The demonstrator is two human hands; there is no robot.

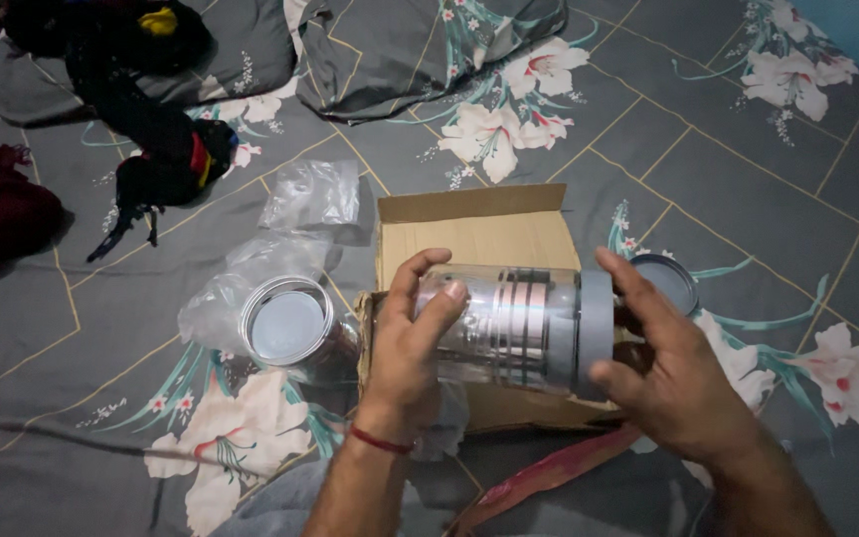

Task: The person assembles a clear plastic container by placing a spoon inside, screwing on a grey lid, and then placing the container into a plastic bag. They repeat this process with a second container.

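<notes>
One clear, steel-banded jar (pixel 514 323), grey-lidded.

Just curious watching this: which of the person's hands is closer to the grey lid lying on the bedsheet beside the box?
The right hand. It grips the lidded end of the clear jar, just in front of the loose grey lid. The left hand holds the jar's other end, farther away.

Canister (pixel 519 323) over open box (pixel 469 234); second jar (pixel 290 323) left, lid (pixel 670 280) right, perhaps loose.

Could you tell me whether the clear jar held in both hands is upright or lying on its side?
On its side: the jar lies level over the cardboard box, left hand around its body, right hand at its grey lid.
</notes>
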